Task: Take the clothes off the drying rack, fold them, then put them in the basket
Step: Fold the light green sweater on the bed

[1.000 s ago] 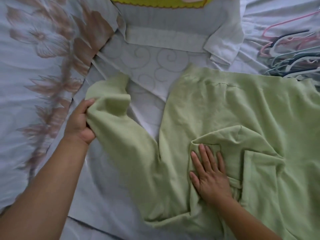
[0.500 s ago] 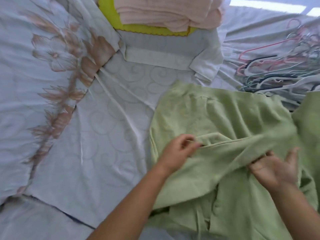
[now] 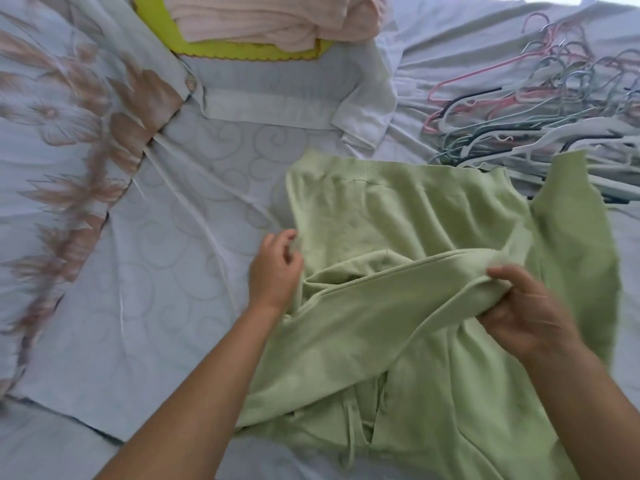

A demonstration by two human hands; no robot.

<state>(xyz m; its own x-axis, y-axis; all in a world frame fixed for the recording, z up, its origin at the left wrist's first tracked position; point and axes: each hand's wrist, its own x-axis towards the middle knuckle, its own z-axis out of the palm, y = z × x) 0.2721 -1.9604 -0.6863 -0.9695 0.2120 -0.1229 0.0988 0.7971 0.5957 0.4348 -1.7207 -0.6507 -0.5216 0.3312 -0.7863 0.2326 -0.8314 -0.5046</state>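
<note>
I'm gripping the green hoodie (image 3: 398, 209) sleeve (image 3: 398, 292) in my right hand (image 3: 533, 317), laying it across; left hand (image 3: 277, 268) curled at left edge, grip unclear. Should pull it flat.

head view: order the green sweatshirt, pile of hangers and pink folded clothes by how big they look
1. green sweatshirt, largest and nearest
2. pile of hangers
3. pink folded clothes, smallest, but farther and cut by the top edge, so unsure

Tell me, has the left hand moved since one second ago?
Yes. The left hand went right, away from the floral band, to the edge of the green sweatshirt.
</note>
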